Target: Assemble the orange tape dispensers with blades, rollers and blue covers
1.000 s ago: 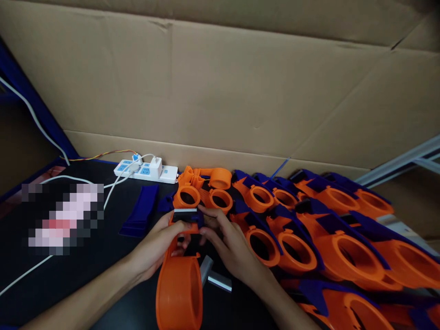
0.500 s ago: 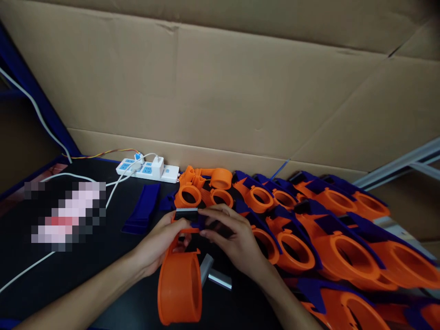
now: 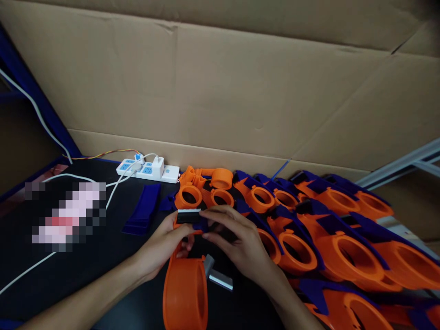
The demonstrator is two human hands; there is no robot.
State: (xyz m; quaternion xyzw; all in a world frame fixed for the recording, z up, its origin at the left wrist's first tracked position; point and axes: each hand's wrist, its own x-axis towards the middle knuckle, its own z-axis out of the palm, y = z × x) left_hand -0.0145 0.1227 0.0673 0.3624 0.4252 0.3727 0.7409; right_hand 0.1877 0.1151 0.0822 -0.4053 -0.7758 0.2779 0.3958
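Observation:
My left hand (image 3: 165,240) is wrapped round the neck of an orange tape dispenser (image 3: 184,291), whose round hub hangs toward me. At its far end sits a black piece with a toothed metal blade (image 3: 189,212). My right hand (image 3: 239,233) pinches that end from the right, thumb below and fingertips by the blade's edge. A small dark blue part (image 3: 200,225) shows between the two hands; its far side is hidden by my fingers. Just below, two metal strips (image 3: 220,279) lie on the black table, close to the hub.
Many orange and blue tape dispensers (image 3: 354,254) fill the right side in rows. Bare orange dispenser bodies (image 3: 188,196) stand behind my hands. Left of them are stacked blue strips (image 3: 142,208), a white power strip (image 3: 170,174) with cables, and a blurred-out patch. Cardboard (image 3: 220,91) walls the back.
The dispenser has tilted a little, its hub moving slightly right and toward me. The blade end has shifted slightly right, and both hands keep their hold.

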